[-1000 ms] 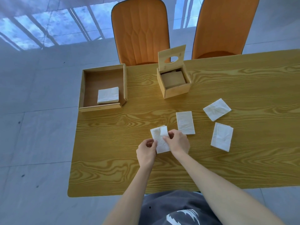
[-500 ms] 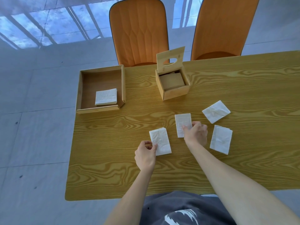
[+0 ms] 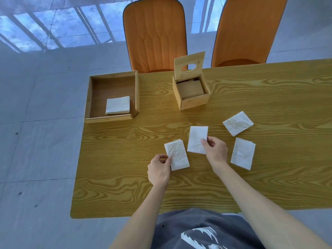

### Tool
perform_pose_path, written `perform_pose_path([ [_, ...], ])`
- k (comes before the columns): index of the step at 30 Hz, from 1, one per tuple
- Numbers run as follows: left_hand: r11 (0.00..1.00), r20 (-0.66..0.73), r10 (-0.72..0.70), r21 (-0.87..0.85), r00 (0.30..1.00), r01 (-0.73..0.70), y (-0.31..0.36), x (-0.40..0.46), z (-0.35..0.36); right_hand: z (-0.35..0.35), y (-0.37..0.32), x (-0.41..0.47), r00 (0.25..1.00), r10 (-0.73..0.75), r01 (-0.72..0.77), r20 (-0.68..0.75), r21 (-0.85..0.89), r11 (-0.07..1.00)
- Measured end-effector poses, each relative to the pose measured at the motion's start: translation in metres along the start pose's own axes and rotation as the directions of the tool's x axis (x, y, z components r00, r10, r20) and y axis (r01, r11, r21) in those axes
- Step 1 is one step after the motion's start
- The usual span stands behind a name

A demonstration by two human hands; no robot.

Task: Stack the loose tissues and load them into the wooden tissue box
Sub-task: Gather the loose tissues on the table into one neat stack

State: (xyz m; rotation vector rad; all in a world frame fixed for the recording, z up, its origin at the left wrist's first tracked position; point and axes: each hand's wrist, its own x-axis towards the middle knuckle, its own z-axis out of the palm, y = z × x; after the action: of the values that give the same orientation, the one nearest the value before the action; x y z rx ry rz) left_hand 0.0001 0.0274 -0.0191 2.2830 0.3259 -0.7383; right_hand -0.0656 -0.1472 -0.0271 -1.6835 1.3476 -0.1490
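Note:
Several folded white tissues lie on the wooden table (image 3: 111,177). My left hand (image 3: 159,169) pinches the lower left edge of the near tissue (image 3: 177,154). My right hand (image 3: 214,150) grips the right edge of the middle tissue (image 3: 196,139), which looks slightly raised. Two more tissues lie to the right, one (image 3: 238,123) farther back and one (image 3: 242,153) nearer. The wooden tissue box (image 3: 194,103) stands behind them, its lid (image 3: 189,63) with an oval hole tipped up, a brown insert inside.
A shallow wooden tray (image 3: 88,101) at the table's back left corner holds one more folded tissue (image 3: 118,105). Two orange chairs (image 3: 156,33) stand behind the table's far edge. The table's left edge lies close to the tray.
My right hand let go of the near tissue, moved right to the middle tissue and gripped its edge. My left hand stayed on the near tissue.

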Motion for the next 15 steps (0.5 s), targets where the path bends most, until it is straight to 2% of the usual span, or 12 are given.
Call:
perform_pose_path([
  [4, 1.000, 0.019, -0.011, -0.026, 1.000, 0.011, -0.001, 0.002, -0.001, 0.005, 0.006, -0.013, 0.971, -0.014, -0.018, 0.237, 0.133, 0.991],
  [6, 0.999, 0.029, -0.014, -0.033, 0.999, 0.015, -0.002, 0.003, -0.001, 0.012, 0.007, -0.020, 0.954, -0.015, -0.035, 0.300, 0.161, 0.986],
  [10, 0.999, 0.041, -0.006, -0.049, 0.999, 0.008, -0.003, 0.003, -0.002, 0.027, 0.009, -0.028, 0.944, -0.008, -0.029, 0.330, 0.108, 0.994],
  [15, 0.998, 0.058, -0.007, -0.062, 0.998, 0.011, -0.004, 0.004, -0.003, 0.040, 0.006, -0.032, 0.965, -0.083, 0.097, 0.250, -0.046, 0.994],
])
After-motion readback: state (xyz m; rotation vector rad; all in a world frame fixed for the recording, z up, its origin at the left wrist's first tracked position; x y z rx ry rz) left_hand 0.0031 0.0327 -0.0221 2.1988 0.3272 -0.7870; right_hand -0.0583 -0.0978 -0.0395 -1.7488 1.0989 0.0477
